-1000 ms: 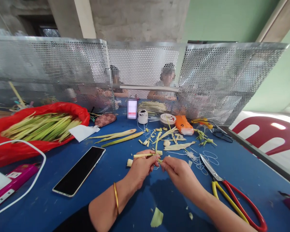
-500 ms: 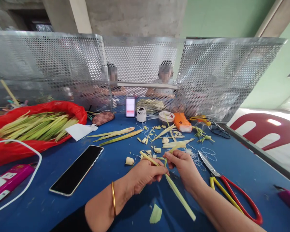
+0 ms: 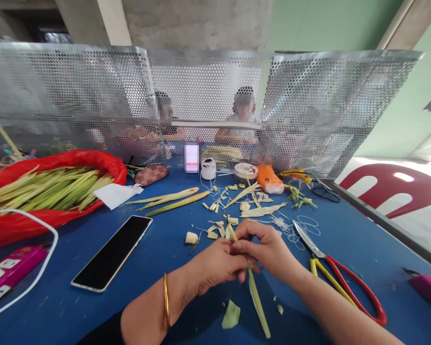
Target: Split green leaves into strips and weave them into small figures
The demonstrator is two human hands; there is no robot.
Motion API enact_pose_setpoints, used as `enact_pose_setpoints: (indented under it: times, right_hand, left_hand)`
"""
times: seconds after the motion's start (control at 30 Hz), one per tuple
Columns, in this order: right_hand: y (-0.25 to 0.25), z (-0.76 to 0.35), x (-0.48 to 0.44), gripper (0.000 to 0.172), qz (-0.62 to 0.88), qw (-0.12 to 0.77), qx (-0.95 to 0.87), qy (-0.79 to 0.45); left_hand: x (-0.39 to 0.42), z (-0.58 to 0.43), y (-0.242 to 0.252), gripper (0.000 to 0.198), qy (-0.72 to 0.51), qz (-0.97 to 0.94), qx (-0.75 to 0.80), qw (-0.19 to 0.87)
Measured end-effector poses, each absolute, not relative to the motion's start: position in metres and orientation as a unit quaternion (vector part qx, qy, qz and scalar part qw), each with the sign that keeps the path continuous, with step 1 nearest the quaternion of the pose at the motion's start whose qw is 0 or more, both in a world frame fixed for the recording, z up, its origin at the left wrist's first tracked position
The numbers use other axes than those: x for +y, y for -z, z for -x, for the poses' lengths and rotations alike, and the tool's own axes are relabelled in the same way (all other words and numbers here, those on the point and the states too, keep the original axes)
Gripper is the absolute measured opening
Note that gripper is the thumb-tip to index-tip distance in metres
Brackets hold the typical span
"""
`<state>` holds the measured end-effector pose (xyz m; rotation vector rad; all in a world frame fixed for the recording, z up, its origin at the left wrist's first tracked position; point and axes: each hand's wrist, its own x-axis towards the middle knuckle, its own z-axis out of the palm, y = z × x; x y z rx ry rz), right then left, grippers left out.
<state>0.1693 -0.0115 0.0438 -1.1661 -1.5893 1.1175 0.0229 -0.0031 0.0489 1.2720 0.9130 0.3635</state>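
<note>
My left hand [image 3: 222,261] is closed around a pale green leaf strip [image 3: 258,302], whose long end hangs down towards me over the blue table. Pressed against it from the right, my right hand [image 3: 264,244] pinches the upper part of the same strip. A short yellowish end pokes up above the fingers, and the middle is hidden between both hands. A cut leaf piece [image 3: 231,315] lies below my hands. Just beyond them are scattered pale trimmings [image 3: 232,221] and a flat husk-like leaf [image 3: 262,210]. Scissors [image 3: 330,263] with red and yellow handles lie open to the right.
A red bag [image 3: 107,160] of long green leaves stands left, near a black phone [image 3: 111,254] and a purple power strip [image 3: 17,268]. White thread [image 3: 290,230], a thread spool [image 3: 208,169] and an orange packet [image 3: 270,179] lie farther back. Behind a perforated metal screen [image 3: 208,86] sit two people.
My right hand has moved left and closed in against my left hand. The strip now hangs more steeply, its lower end shifted left, and small bits show on the table beside it.
</note>
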Motion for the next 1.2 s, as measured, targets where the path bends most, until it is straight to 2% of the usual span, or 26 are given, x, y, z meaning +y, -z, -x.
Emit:
enact_pose_setpoints:
  times: [0.2,0.43,0.5,0.6,0.67,0.8,0.9,0.97,1.03,1.13,1.2]
  right_hand:
    - [-0.042,-0.168,-0.013,0.016,0.483,0.493,-0.627,-0.361]
    - [-0.031,-0.165,-0.01,0.013,0.481,0.514,-0.653,-0.279]
    - [-0.033,-0.17,-0.005,0.01,0.485,0.522,-0.662,-0.235]
    - [-0.039,-0.182,0.0,0.02,0.538,0.537,-0.626,-0.177]
    - [-0.041,-0.186,0.001,0.029,0.568,0.493,-0.631,-0.189]
    - [-0.037,-0.184,-0.001,0.037,0.542,0.351,-0.707,-0.289]
    - [-0.032,-0.179,-0.001,0.038,0.513,0.328,-0.736,-0.297]
    - [-0.03,-0.179,-0.001,0.038,0.527,0.32,-0.747,-0.249]
    - [-0.031,-0.18,-0.003,0.035,0.548,0.328,-0.754,-0.149]
    - [-0.035,-0.179,-0.011,0.024,0.522,0.397,-0.754,0.041]
    - [-0.036,-0.174,-0.017,0.019,0.479,0.426,-0.762,0.088]
  left_hand:
    - [-0.005,-0.025,-0.051,0.018,-0.164,-0.564,0.389,0.71]
    - [-0.006,-0.028,-0.045,0.018,-0.169,-0.571,0.385,0.705]
    - [-0.003,-0.026,-0.044,0.026,-0.193,-0.556,0.4,0.703]
    - [0.006,-0.02,-0.048,0.044,-0.267,-0.493,0.42,0.713]
    - [0.011,-0.015,-0.051,0.048,-0.311,-0.454,0.427,0.718]
    - [0.018,-0.011,-0.05,0.036,-0.366,-0.442,0.432,0.696]
    - [0.019,-0.015,-0.043,0.024,-0.402,-0.443,0.456,0.66]
    - [0.019,-0.018,-0.04,0.021,-0.422,-0.422,0.464,0.655]
    - [0.018,-0.019,-0.039,0.021,-0.432,-0.398,0.462,0.664]
    - [0.017,-0.018,-0.041,0.026,-0.444,-0.373,0.44,0.686]
    - [0.016,-0.018,-0.042,0.028,-0.468,-0.371,0.409,0.69]
